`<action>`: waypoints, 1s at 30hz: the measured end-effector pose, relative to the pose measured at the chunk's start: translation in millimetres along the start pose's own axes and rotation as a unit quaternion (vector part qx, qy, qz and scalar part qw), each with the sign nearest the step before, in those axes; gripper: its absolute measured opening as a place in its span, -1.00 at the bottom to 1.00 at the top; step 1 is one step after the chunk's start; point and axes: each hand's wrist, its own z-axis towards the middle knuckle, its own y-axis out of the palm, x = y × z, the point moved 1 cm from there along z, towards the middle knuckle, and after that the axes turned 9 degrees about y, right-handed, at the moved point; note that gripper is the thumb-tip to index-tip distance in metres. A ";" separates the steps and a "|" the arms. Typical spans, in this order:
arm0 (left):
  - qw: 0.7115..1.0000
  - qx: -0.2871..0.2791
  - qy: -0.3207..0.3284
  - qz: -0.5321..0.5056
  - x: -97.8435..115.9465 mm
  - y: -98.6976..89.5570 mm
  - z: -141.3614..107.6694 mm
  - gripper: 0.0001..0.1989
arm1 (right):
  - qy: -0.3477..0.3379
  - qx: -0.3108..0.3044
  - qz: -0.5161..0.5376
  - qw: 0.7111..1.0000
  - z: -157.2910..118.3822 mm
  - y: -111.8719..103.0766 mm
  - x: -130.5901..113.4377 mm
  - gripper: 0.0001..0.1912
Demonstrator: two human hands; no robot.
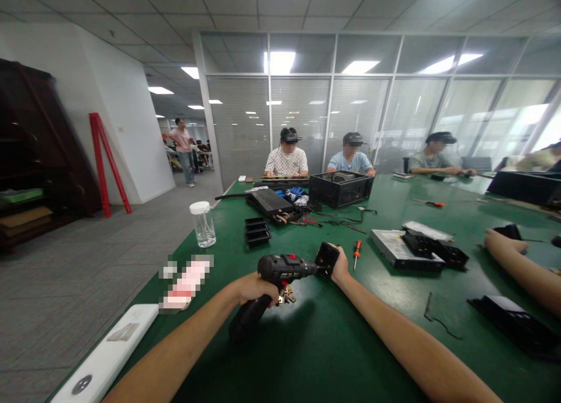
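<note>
My left hand (258, 288) is wrapped round the handle of a black cordless drill (287, 268), which points to the right. A small black box-like part (327, 259) is gripped in my right hand (340, 267), tilted up off the table. The drill's tip meets the near face of this part; whether it sits in a screw cannot be made out. Beneath the drill, several small brass-coloured pieces (287, 295) lie on the green table (307, 356). To the right of my right hand rests an orange and black screwdriver (357, 250).
Black trays (257, 232) and a clear jar with a white lid (202, 225) stand to the left. Farther back are a black case (342, 188) and loose cables. A silver box (405, 250) sits at right, near a co-worker's hand (506, 244). Other people sit across the table.
</note>
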 end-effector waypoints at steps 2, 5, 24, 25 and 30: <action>1.000 -0.004 0.006 -0.004 0.1 -0.1 0.1 -0.90 | 0.001 -0.003 0.002 1.000 0.4 -0.3 0.4 -0.77; 1.000 -0.006 0.010 -0.009 0.0 -0.3 0.3 -0.90 | 0.011 -0.005 0.004 1.000 0.2 -0.1 0.6 -0.76; 1.000 -0.003 0.008 -0.010 3.0 1.7 -0.6 -0.92 | 0.011 -0.013 0.001 1.000 -3.7 2.9 -2.4 -0.76; 1.000 -0.003 0.010 -0.010 2.6 1.7 -0.6 -0.91 | 0.009 -0.013 0.001 1.000 -3.8 2.8 -2.4 -0.76; 1.000 0.004 0.018 -0.009 1.5 1.2 -1.0 -0.90 | 0.004 -0.018 0.001 1.000 -3.9 2.5 -2.3 -0.77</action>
